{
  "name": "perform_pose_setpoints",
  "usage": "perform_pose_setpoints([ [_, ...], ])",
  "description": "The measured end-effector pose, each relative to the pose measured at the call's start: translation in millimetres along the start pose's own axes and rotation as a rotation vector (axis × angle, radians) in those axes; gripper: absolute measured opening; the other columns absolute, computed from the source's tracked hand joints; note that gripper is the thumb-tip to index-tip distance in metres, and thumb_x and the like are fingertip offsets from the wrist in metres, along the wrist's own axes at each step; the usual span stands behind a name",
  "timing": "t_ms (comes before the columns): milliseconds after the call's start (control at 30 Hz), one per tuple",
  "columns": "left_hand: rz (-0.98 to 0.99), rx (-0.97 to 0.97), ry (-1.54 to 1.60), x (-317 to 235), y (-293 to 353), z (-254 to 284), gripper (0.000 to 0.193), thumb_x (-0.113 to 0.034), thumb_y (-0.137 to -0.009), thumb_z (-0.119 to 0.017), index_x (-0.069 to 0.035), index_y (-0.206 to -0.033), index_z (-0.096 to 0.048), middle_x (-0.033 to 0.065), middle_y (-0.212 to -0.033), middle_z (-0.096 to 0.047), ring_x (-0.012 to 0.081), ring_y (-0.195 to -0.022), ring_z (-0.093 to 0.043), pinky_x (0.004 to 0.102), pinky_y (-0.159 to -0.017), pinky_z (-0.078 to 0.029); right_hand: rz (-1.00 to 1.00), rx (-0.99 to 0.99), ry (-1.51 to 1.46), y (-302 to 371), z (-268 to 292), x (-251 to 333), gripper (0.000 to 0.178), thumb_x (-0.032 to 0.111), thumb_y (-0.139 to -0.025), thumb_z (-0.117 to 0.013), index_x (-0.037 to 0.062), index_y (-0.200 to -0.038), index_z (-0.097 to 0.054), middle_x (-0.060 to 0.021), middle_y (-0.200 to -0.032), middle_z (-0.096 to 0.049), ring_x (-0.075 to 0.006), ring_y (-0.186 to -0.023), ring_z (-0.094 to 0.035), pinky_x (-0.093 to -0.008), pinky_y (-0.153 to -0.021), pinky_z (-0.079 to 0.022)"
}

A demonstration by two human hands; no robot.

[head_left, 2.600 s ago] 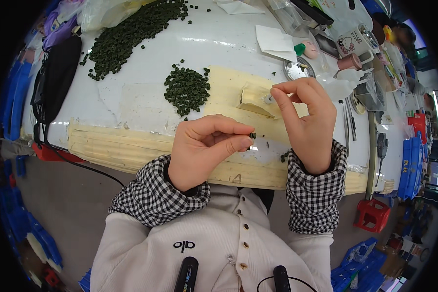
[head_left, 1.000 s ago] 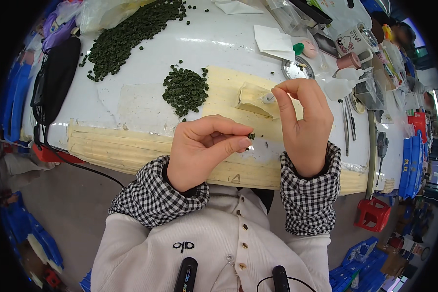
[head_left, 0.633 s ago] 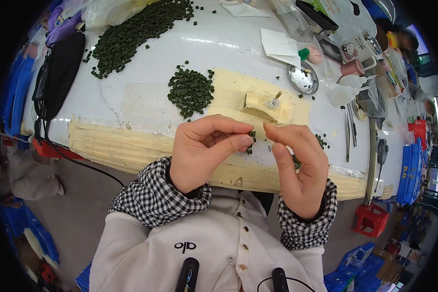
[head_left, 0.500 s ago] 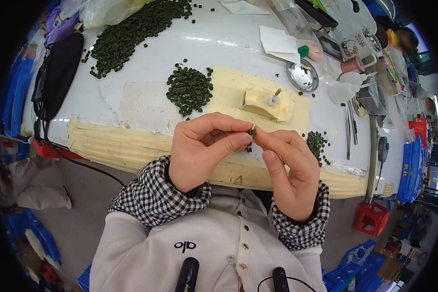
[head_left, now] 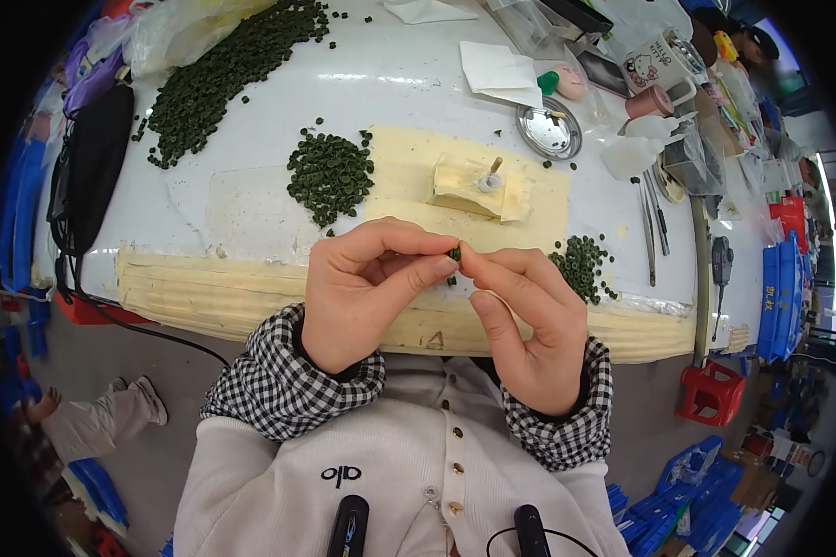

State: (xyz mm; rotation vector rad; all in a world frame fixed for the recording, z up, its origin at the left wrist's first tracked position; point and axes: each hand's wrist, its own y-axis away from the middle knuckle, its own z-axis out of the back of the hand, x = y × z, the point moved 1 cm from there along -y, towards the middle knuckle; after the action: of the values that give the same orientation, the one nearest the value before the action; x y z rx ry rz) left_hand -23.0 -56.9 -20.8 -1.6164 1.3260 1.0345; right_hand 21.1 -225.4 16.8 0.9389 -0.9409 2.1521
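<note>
My left hand [head_left: 367,292] is closed, its thumb and index finger pinching a small dark green ring-like piece [head_left: 454,252] above the near edge of the table. My right hand [head_left: 536,320] touches that piece with its index fingertip, while its thumb stands apart below. More green bits show just under the left fingertips, partly hidden. Beyond my left hand lies a small heap of green pieces [head_left: 330,176]. Another little heap [head_left: 581,267] is beside my right hand. A yellowish taped block [head_left: 460,193] with an upright peg [head_left: 494,172] sits on a cream sheet [head_left: 395,153].
A large green pile [head_left: 218,88] spreads at the far left, near a black pouch [head_left: 100,176]. A round metal dish [head_left: 548,133], white squeeze bottles [head_left: 632,153], a mug [head_left: 659,70] and tweezers [head_left: 650,232] stand or lie right. A red stool [head_left: 709,395] is below.
The whole table view has shifted slightly left. My hands keep nearly the same pose around the green piece. At the lower left, another person's leg has moved.
</note>
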Motion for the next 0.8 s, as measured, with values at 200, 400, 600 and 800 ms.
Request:
perform_pose_setpoints([
  [200,-0.193,0.095,-0.520,-10.6,0.6,2.3,0.019,0.006,-0.080,-0.069,0.000,-0.098,-0.068,0.0102,-0.090,-0.067,0.0153,-0.075,-0.063,0.0260,-0.069,-0.051,-0.070,-0.237,0.579,4.2,37.7,-32.3,0.012,0.001,-0.080,-0.068,0.0005,-0.092,-0.067,-0.0097,-0.081,-0.063,-0.0261,-0.077,-0.058,-0.0341,-0.069,-0.047],
  [400,-0.438,0.098,-0.996,-6.1,-0.9,4.9,0.019,0.005,-0.074,-0.068,-0.002,-0.092,-0.068,0.0083,-0.082,-0.062,0.0253,-0.076,-0.055,0.0326,-0.067,-0.047,-0.104,-0.169,0.893,2.7,44.2,-44.7,0.007,0.007,-0.078,-0.069,0.0039,-0.079,-0.064,-0.0066,-0.075,-0.059,-0.0261,-0.075,-0.054,-0.0367,-0.069,-0.042],
  [600,-0.445,0.026,-1.036,-12.3,-0.9,9.2,0.020,0.006,-0.074,-0.068,-0.003,-0.092,-0.069,0.0073,-0.083,-0.064,0.0240,-0.075,-0.055,0.0315,-0.067,-0.044,-0.128,-0.128,0.924,-0.6,33.7,-39.4,0.012,0.010,-0.078,-0.069,0.0049,-0.075,-0.059,-0.0062,-0.072,-0.054,-0.0255,-0.073,-0.052,-0.0367,-0.071,-0.040],
  [800,-0.499,-0.200,-1.328,-22.8,-9.3,29.5,0.012,0.001,-0.075,-0.071,-0.004,-0.084,-0.066,0.0053,-0.077,-0.057,0.0234,-0.073,-0.049,0.0331,-0.065,-0.042,-0.116,-0.114,0.862,1.4,24.5,-36.9,0.013,0.011,-0.079,-0.070,0.0058,-0.076,-0.058,-0.0062,-0.073,-0.053,-0.0255,-0.074,-0.051,-0.0368,-0.072,-0.039],
])
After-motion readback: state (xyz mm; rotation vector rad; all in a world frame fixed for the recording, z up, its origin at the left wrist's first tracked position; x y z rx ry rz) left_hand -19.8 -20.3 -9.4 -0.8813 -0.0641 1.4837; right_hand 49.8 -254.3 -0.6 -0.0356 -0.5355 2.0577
